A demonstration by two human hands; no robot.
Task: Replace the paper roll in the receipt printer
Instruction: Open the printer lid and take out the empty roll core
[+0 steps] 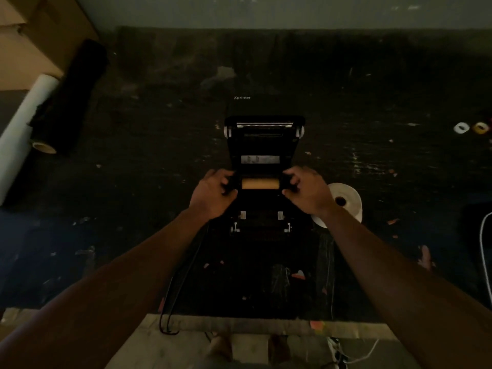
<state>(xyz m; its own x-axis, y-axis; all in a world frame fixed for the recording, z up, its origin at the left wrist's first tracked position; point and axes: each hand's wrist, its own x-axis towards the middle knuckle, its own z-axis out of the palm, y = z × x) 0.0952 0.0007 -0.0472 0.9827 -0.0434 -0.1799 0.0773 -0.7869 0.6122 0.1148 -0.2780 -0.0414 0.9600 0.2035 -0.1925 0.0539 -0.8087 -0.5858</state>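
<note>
A black receipt printer [262, 145] stands open in the middle of the dark table, its lid tipped back. Inside its bay lies a brown cardboard core [260, 184] held between two black side holders. My left hand [213, 191] grips the left holder and my right hand [307, 191] grips the right holder, one at each end of the core. A full white paper roll [350, 198] lies on the table just right of the printer, partly behind my right wrist.
A long white roll [25, 121] and a black roll [77, 94] lie at the far left beside a cardboard box [34, 30]. Small tape rolls [471, 127] sit at the far right. A black cable [181, 286] hangs over the table's front edge; a white cable [483, 243] curves at right.
</note>
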